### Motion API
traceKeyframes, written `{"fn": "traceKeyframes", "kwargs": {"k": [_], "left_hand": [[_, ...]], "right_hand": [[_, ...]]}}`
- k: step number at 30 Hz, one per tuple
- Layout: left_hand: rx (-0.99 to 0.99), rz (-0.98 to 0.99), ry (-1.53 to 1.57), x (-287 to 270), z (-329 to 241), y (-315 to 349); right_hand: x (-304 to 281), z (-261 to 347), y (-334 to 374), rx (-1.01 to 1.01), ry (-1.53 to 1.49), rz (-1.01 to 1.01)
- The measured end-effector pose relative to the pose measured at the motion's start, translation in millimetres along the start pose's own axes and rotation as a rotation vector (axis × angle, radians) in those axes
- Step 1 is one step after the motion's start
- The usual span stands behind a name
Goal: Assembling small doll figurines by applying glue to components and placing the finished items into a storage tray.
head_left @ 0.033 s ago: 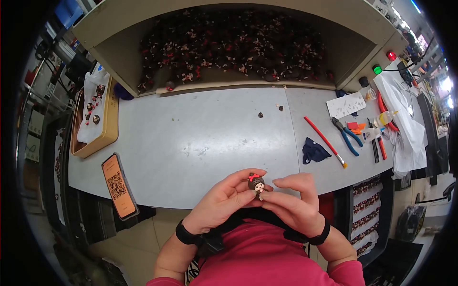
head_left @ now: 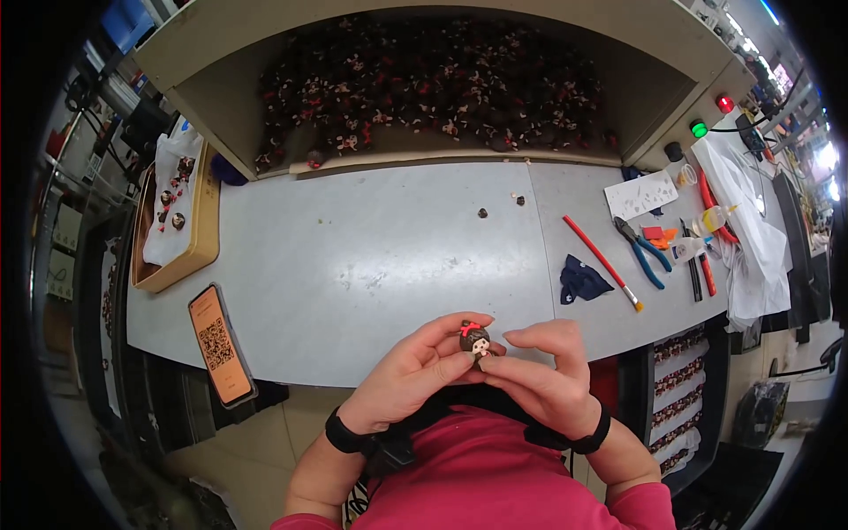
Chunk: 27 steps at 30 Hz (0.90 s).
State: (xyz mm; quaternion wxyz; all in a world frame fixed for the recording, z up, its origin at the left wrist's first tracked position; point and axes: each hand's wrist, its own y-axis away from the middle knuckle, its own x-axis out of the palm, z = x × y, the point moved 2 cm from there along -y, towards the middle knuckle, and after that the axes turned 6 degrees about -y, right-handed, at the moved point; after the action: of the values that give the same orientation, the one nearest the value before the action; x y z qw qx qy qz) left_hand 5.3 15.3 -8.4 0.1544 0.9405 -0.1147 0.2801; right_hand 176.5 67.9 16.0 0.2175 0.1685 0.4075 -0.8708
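A small doll figurine (head_left: 475,339) with dark brown hair, a red bow and a pale face is held upright just off the table's near edge. My left hand (head_left: 422,360) grips its head and side between thumb and fingers. The thumb and a fingertip of my right hand (head_left: 549,375) pinch its lower body, partly hiding it, while the index finger arches above. Both wrists carry black bands. Two tiny dark pieces, one of them a dark bit (head_left: 482,213), lie on the grey tabletop (head_left: 380,247) farther off.
A deep bin (head_left: 291,159) heaped with similar figurines stands behind the table. At left are a phone (head_left: 221,344) and a tin box (head_left: 208,230) of figurines. On the right lie a red brush (head_left: 601,261), blue-handled pliers (head_left: 649,256), small bottles (head_left: 685,250) and a dark cloth (head_left: 583,279).
My right fingertips have shifted slightly and cover a little more of the figurine's lower body. Everything else looks the same.
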Motion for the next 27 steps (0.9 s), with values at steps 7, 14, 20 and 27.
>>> {"fn": "traceKeyframes", "kwargs": {"k": [7,14,20,27], "left_hand": [[0.000,-0.019,0.010,-3,4,1],[0.017,0.036,-0.010,-3,3,1],[0.019,-0.012,0.026,-1,3,2],[0.034,0.037,0.001,-2,3,2]], "right_hand": [[0,-5,3,-0.099,0.038,0.028],[3,-9,9,-0.077,-0.024,-0.031],[1,-5,3,-0.120,0.041,0.007],[2,-5,6,-0.099,0.030,0.003]]}}
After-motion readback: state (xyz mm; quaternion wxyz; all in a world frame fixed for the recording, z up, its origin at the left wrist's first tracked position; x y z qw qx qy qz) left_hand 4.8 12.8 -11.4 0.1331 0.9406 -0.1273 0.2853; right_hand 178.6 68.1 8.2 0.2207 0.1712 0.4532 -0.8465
